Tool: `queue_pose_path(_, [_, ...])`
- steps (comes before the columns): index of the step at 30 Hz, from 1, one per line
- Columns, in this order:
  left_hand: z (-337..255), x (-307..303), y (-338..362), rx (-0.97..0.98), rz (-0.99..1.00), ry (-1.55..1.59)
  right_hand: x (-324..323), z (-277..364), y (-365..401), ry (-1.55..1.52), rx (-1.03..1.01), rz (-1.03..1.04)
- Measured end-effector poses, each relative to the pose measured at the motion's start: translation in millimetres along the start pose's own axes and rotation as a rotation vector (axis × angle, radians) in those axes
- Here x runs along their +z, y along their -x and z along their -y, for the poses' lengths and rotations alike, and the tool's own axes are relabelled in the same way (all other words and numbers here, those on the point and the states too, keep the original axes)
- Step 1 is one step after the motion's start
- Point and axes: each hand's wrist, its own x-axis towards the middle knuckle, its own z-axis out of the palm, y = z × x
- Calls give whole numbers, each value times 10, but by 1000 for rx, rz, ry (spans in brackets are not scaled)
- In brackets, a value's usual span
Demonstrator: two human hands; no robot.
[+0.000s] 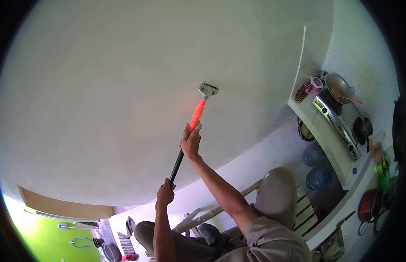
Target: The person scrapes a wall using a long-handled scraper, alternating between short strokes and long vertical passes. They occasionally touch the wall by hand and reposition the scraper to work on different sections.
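A long-handled scraper (197,114) with a grey metal head, an orange grip section and a black shaft is in both my hands. My right hand (191,139) is wrapped around the lower part of the orange section. Farther down, my left hand (165,193) grips the black shaft near its end. The scraper head (208,90) lies over a broad pale plastered surface (124,96), its blade edge pointing away from me.
Bent legs (276,192) show beside a wooden frame (203,218) below me. On the right, a counter (314,124) bears a gas stove (334,122) and a wok (338,87). Blue water jugs (318,177) stand underneath. A green wall (41,240) appears at lower left, near a basin (110,252).
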Motion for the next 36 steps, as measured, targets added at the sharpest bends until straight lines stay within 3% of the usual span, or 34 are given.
queue_pose_path(10, [432,321,-303,-24,-219,54,214,-193,66,-32,60,31])
queue_pose_path(13, [314,205,-416,99,-270,101,164,-170,-109,-23,-5,-21])
queue_pose_path(16, [-199,-45,-622,227,-323,102,-84,73,-612,-62,-54,-86])
queue_pose_path(20, [-622,-227,-660,255,-276,133,-325,241,-945,-89,-6,-104])
queue_pose_path(25, [19,155,-596,163,-178,139,-108,-93,-396,15,1,-41])
queue_pose_path(28, [105,253,-513,176,-186,212,-74,-182,-341,-21,60,-4])
queue_pose_path(29, [147,374,-600,278,-318,218,-150,-41,-439,-17,39,-19])
queue_pose_path(32, [-361,54,-615,305,-267,218,-314,139,-723,-34,10,-55])
queue_pose_path(36, [-420,23,-552,337,-310,255,-288,175,-748,-32,58,-73])
